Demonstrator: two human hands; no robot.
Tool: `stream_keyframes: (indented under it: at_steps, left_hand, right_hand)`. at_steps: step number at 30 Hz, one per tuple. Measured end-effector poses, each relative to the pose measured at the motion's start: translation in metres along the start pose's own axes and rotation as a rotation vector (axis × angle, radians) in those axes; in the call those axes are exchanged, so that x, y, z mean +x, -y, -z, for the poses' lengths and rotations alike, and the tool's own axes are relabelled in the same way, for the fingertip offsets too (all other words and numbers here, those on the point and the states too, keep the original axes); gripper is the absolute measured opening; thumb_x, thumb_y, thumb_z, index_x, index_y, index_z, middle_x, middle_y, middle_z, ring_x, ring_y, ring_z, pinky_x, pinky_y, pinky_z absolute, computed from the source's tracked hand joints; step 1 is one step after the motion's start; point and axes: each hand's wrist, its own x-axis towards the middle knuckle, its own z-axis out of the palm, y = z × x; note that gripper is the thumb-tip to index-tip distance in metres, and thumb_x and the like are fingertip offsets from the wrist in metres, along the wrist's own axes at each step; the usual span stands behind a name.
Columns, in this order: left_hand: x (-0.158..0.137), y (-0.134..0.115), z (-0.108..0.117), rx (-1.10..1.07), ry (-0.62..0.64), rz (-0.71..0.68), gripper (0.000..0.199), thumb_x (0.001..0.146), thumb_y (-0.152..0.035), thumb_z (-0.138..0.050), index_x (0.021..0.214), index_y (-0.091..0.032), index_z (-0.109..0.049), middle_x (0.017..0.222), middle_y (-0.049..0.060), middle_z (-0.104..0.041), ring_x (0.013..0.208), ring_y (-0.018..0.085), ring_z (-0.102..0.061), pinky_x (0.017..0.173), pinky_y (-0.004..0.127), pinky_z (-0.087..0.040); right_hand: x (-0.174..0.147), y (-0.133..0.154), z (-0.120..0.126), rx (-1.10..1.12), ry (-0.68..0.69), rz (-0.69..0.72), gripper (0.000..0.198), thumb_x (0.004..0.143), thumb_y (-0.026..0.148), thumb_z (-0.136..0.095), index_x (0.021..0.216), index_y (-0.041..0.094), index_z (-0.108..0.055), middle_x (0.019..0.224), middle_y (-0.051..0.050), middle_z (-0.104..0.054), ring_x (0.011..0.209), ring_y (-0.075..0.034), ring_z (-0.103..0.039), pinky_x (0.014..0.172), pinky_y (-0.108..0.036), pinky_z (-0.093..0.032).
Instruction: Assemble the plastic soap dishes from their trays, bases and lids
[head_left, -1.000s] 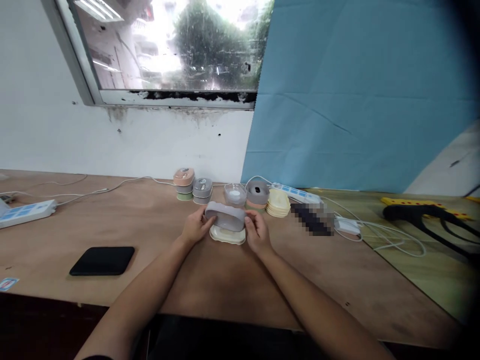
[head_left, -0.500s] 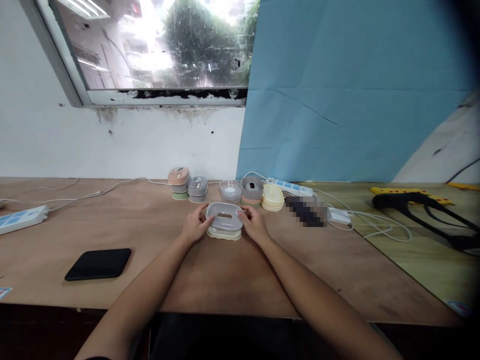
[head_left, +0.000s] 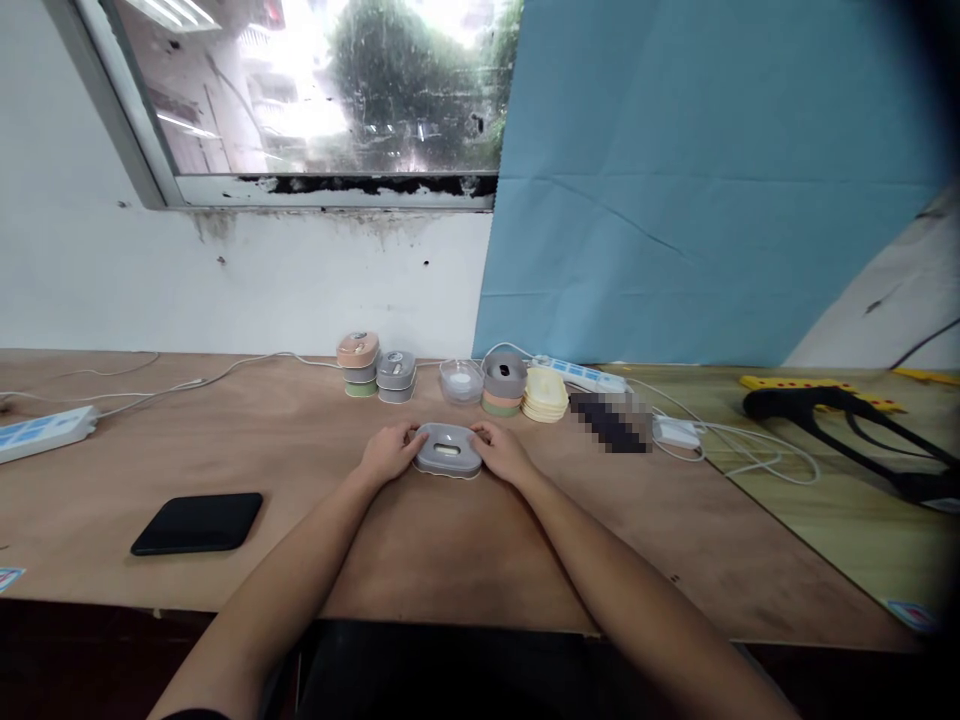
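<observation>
A grey plastic cover [head_left: 466, 457] with an oval slot in its top lies on the table in front of me. Its pale base is now mostly hidden, with only a thin light edge along the bottom and something pale inside the slot. My left hand [head_left: 390, 452] grips the cover's left end, thumb toward the top edge. At the opposite end, my right hand [head_left: 501, 452] holds it the same way. Just beyond stand a clear tray [head_left: 459, 385], a stack of open grey, pink and green covers [head_left: 504, 378] and a pile of cream trays [head_left: 545, 395].
Stacked closed boxes, pink over grey and green [head_left: 358, 362] and grey [head_left: 396, 378], stand at the back. A black phone-like slab [head_left: 199, 523] lies front left. Power strips [head_left: 577, 374] and white cables run along the wall; a black-handled tool [head_left: 847, 430] rests far right.
Both hands have lowered the grey cover straight down over the cream base, which showed beneath it before and is now almost fully covered.
</observation>
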Motion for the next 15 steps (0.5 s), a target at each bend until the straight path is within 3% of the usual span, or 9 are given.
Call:
stream_keyframes:
  at_steps: [6, 10, 15]
  left_hand:
    - [0.0009, 0.001, 0.0023, 0.002, 0.015, 0.042, 0.041, 0.089, -0.051, -0.04, 0.107, -0.028, -0.068, 0.101, 0.006, -0.071, 0.092, 0.024, -0.063, 0.071, 0.028, -0.042]
    - [0.003, 0.0018, 0.0005, 0.022, 0.023, 0.068, 0.04, 0.088, -0.051, -0.041, 0.099, -0.027, -0.071, 0.099, 0.007, -0.072, 0.09, 0.026, -0.064, 0.068, 0.029, -0.042]
    - [0.0042, 0.0055, -0.0014, 0.017, 0.025, 0.064, 0.04, 0.087, -0.051, -0.042, 0.094, -0.025, -0.072, 0.094, 0.008, -0.072, 0.087, 0.024, -0.064, 0.067, 0.028, -0.041]
  right_hand:
    - [-0.0003, 0.002, -0.0016, -0.012, 0.019, 0.016, 0.028, 0.084, 0.042, -0.051, 0.089, 0.02, -0.067, 0.077, -0.002, -0.069, 0.065, -0.015, -0.059, 0.058, -0.024, -0.041]
    - [0.0017, 0.0028, -0.0016, -0.103, 0.042, 0.003, 0.028, 0.083, 0.042, -0.051, 0.08, 0.02, -0.066, 0.073, -0.002, -0.068, 0.063, -0.015, -0.058, 0.055, -0.024, -0.036]
    - [0.0005, 0.0043, -0.0005, -0.117, 0.054, -0.005, 0.027, 0.083, 0.043, -0.051, 0.084, 0.02, -0.067, 0.074, -0.001, -0.068, 0.064, -0.014, -0.058, 0.055, -0.023, -0.035]
